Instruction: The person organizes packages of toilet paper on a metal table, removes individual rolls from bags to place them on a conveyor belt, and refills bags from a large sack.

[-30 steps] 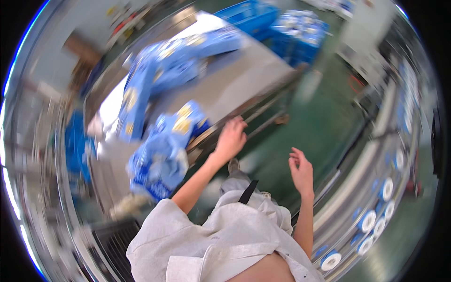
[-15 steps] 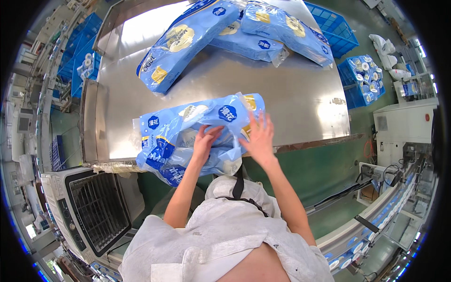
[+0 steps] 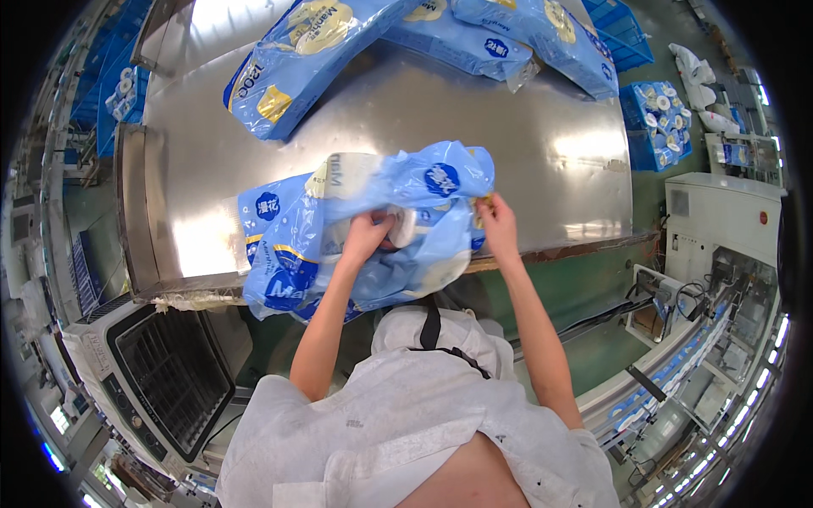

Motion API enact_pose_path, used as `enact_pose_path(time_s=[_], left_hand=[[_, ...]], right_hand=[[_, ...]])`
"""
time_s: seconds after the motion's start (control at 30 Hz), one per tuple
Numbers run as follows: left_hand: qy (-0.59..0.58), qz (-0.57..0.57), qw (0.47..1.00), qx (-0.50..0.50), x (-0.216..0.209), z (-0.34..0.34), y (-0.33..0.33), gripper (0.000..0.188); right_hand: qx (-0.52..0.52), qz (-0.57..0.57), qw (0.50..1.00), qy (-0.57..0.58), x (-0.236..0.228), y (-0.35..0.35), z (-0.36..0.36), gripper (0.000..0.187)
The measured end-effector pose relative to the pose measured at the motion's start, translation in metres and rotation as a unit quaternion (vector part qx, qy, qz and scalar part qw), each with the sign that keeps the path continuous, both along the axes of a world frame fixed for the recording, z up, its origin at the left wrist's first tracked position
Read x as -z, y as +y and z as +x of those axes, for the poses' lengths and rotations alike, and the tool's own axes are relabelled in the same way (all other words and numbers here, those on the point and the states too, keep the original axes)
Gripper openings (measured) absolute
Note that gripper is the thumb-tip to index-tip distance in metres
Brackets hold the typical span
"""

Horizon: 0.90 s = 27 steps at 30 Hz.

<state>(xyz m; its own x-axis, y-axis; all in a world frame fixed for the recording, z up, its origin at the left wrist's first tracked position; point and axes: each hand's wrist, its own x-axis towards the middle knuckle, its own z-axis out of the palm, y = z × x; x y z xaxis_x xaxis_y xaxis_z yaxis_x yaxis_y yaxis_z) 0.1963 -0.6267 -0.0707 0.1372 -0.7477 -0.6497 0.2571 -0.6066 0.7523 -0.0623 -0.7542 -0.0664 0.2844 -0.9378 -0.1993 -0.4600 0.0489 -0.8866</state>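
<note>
A blue plastic bag [image 3: 284, 224] of toilet paper lies crumpled at the table's near edge, partly overhanging it, with a gap in its front side. At that gap my left hand [image 3: 366, 237] is closed, its fingers curled against a white toilet paper roll [image 3: 405, 227] that shows inside. Some of its fingertips are hidden by the plastic. My right hand [image 3: 498, 227] pinches the bag's right end between thumb and fingers.
Several full blue packs [image 3: 296, 76] lie across the far side of the metal table [image 3: 542, 157]. Blue crates [image 3: 648, 148] with rolls stand beyond its right edge, and another crate [image 3: 127, 97] is at the left. An air cooler [image 3: 161, 381] stands at near left, a conveyor [image 3: 660, 381] at near right.
My right hand went from spread fingers to a pinch on the bag's right end, moving slightly right. My left hand's fingers curled at the gap, where a white roll now shows. The bag's top bulges upward.
</note>
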Motion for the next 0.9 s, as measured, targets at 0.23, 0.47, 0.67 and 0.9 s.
enact_pose_path(time_s=[0.23, 0.47, 0.67, 0.9], left_hand=[[-0.099, 0.018, 0.979, -0.18, -0.05, 0.013, 0.073, 0.051], [-0.297, -0.168, 0.935, -0.092, -0.126, -0.039, 0.054, 0.041], [-0.338, -0.262, 0.867, 0.256, -0.062, -0.098, 0.025, 0.077], [-0.458, -0.269, 0.693, 0.487, 0.011, -0.07, 0.024, 0.047]], right_hand=[[-0.008, -0.267, 0.949, 0.166, -0.069, 0.028, 0.019, 0.047], [-0.11, -0.046, 0.993, 0.012, -0.144, 0.093, 0.05, 0.103], [0.091, -0.047, 0.986, -0.132, -0.136, 0.131, -0.119, 0.086], [0.728, -0.245, 0.635, 0.078, -0.174, 0.34, -0.38, 0.082]])
